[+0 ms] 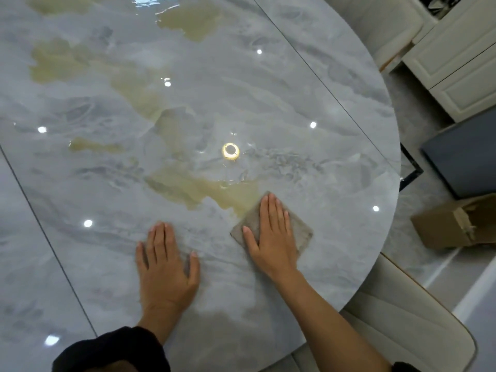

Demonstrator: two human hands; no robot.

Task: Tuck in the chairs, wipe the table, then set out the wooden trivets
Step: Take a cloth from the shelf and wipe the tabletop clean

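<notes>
we are pressing a thin, limp grey cloth flat with our right hand, fingers straight, near the glossy table's right edge, our open left hand bracing just left of the cloth, which likely slides easily and is best held under a flat palm.

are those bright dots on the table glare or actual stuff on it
Head view: glare, not objects; the glossy table mirrors lights as small white spots and one bright ring, plus a washed-out patch at the top edge. Head view: mild softness overall; edges of the left hand and the right hand on the cloth are slightly blurred.
</notes>
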